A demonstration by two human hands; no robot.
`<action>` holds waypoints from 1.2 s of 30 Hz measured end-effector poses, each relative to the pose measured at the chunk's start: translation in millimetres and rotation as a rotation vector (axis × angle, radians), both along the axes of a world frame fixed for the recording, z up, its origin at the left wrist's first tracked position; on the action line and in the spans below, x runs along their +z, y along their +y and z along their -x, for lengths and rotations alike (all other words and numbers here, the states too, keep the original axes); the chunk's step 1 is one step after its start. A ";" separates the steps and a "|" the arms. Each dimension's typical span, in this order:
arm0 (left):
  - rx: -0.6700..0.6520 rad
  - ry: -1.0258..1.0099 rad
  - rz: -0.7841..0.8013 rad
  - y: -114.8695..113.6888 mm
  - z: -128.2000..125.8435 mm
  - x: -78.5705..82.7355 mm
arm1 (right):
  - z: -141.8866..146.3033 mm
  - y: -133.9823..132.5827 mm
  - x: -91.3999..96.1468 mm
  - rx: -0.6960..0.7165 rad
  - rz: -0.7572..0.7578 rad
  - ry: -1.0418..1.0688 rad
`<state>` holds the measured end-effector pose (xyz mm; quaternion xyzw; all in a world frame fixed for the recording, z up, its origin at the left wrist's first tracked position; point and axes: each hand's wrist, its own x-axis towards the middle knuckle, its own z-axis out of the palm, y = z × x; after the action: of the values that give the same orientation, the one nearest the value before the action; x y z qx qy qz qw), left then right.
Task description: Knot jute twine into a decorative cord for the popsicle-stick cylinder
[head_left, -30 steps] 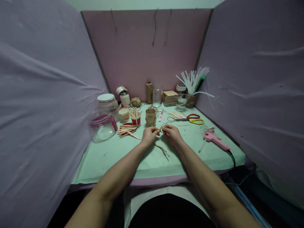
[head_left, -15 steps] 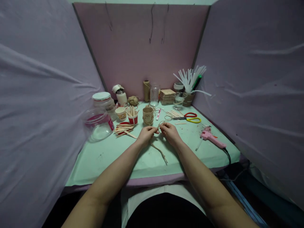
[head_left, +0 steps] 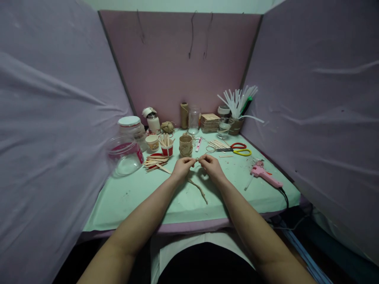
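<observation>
My left hand (head_left: pixel 182 167) and my right hand (head_left: pixel 211 165) meet near the middle of the table, fingertips pinched. Between them runs a thin piece of twine (head_left: pixel 197 159), gripped by both. Just beyond my fingers stands a tan cup (head_left: pixel 185 146) with a wavy rim and twine-like trim around it. A thin brown twig (head_left: pixel 200 190) lies on the cloth below my hands. Scissors (head_left: pixel 232 149) with one red and one yellow handle lie to the right, beside a loop of twine. The ends of the twine in my fingers are hidden.
A pink glue gun (head_left: pixel 265 174) lies at the right. Wooden sticks (head_left: pixel 155 161) and a red cup (head_left: pixel 167 150) of sticks sit at the left, by a large clear jar (head_left: pixel 126 157). Glue sticks (head_left: pixel 235 103), coasters (head_left: pixel 209 122) and a twine ball (head_left: pixel 167 127) line the back.
My fingertips have come slightly closer together, and the twine loop between them looks smaller. The whole view has shifted a little downward. Objects on the table have stayed put.
</observation>
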<state>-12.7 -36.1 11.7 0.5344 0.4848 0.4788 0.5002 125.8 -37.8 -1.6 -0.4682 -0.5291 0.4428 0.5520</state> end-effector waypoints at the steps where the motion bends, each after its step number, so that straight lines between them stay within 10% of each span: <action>1: 0.016 0.024 -0.045 -0.1 0.2 0.5 | 0.0 0.2 0.0 -0.007 -0.004 -0.002; 17: -0.068 0.109 -0.276 -0.3 1.4 3.3 | -8.9 1.7 4.1 -0.120 -0.319 -0.250; 36: -0.075 0.089 -0.281 -0.6 3.8 6.8 | -9.1 -1.4 6.5 -0.022 -0.347 -0.401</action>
<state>-16.5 -36.7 18.5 0.6376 0.4145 0.4985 0.4161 134.9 -39.3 4.9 -0.4505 -0.6908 0.2380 0.5130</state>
